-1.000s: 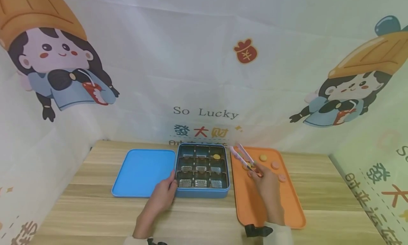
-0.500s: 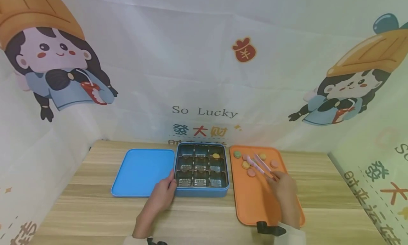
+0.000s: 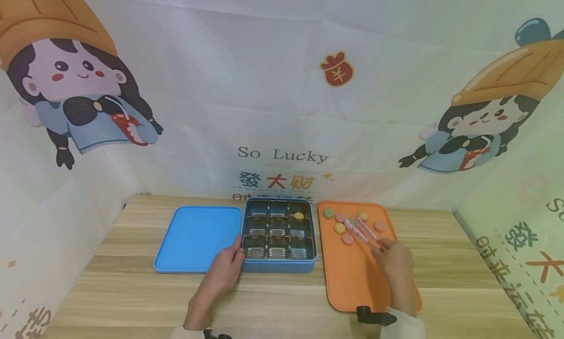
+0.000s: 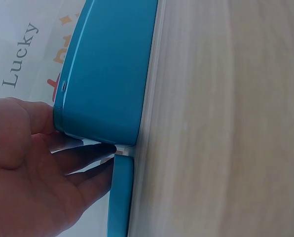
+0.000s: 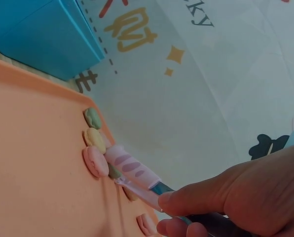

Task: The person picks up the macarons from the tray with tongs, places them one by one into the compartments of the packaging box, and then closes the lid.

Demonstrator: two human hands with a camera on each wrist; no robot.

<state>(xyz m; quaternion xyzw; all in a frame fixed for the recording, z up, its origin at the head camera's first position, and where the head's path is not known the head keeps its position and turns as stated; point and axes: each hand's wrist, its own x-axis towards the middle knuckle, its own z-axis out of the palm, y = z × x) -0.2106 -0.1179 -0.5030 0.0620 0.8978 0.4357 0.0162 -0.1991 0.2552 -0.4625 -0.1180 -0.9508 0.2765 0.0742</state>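
Observation:
My left hand holds the left side of a blue tin box, thumb at its rim and fingers along its outer wall. A clear-bottomed insert divides the box into small compartments; a yellow macaron sits in the back right one. My right hand grips a pair of pink tongs over the orange tray. The tong tips straddle a green macaron, partly hidden by them in both views. Around it lie another green macaron, a yellow macaron and a pink macaron.
Left of the box lies a flat blue lid, close against its side. More macarons, yellow and pink, lie to the right of the tongs. A printed white cloth hangs behind the wooden table.
My right hand has moved rightward with the tongs, whose tips have come down from near the box to the green macaron. The left hand stays on the box.

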